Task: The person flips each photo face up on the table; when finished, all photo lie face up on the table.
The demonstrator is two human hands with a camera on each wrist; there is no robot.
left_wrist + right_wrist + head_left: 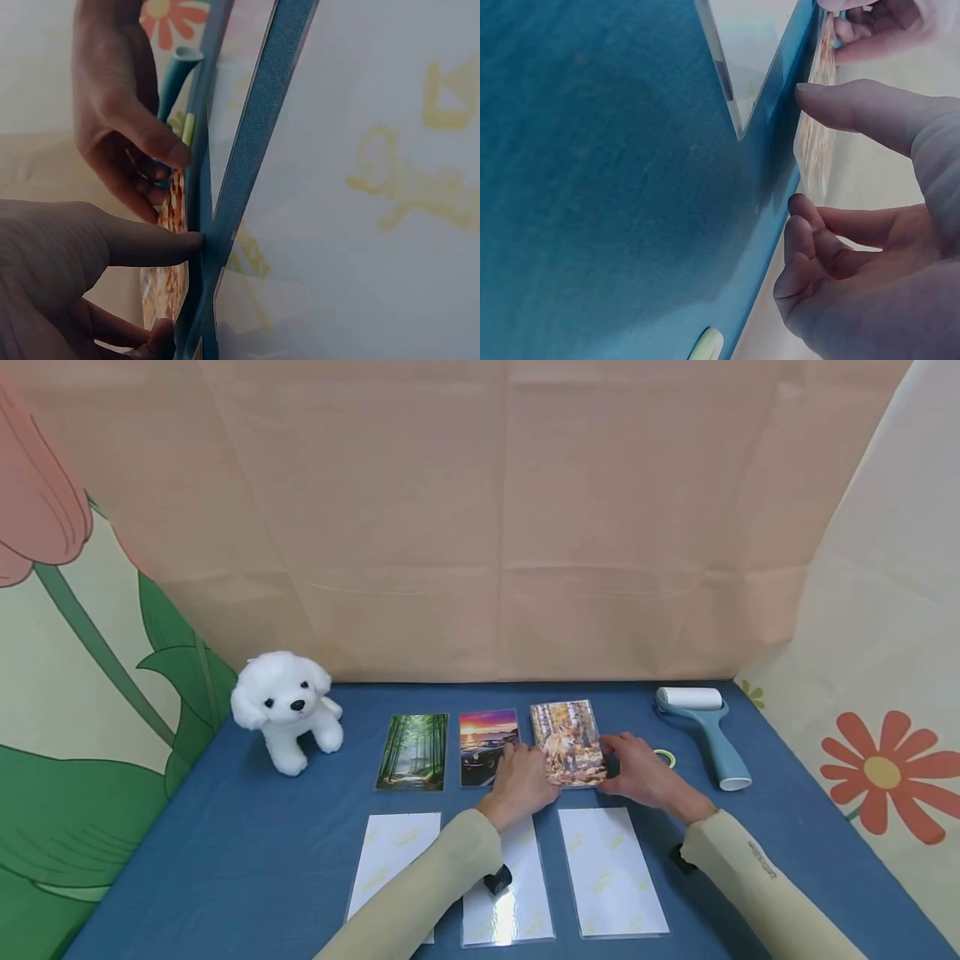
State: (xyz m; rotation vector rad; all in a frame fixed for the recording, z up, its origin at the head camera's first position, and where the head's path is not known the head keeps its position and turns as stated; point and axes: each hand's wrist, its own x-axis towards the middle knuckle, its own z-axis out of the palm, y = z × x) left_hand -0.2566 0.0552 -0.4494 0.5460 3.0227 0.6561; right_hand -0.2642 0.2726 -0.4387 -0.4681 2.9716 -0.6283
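A picture card with an autumn woodland scene (567,737) lies at the back right of the cards, slightly askew. My left hand (522,781) holds its lower left corner, thumb at the near edge. At the lower right corner my right hand (639,770) grips it between thumb and curled fingers. The left wrist view shows this card (174,217) nearly edge-on between both hands. Left of it lie a sunset card with a car (483,735), partly behind my left hand, and a green forest card (412,752).
Three white sheets in clear sleeves lie in front: a left sheet (390,852), a middle one (525,860) and a right one (611,868), the first two partly covered by my left arm. A roller (712,735), a yellowish ring (666,757) and a white plush dog (288,706) stand around.
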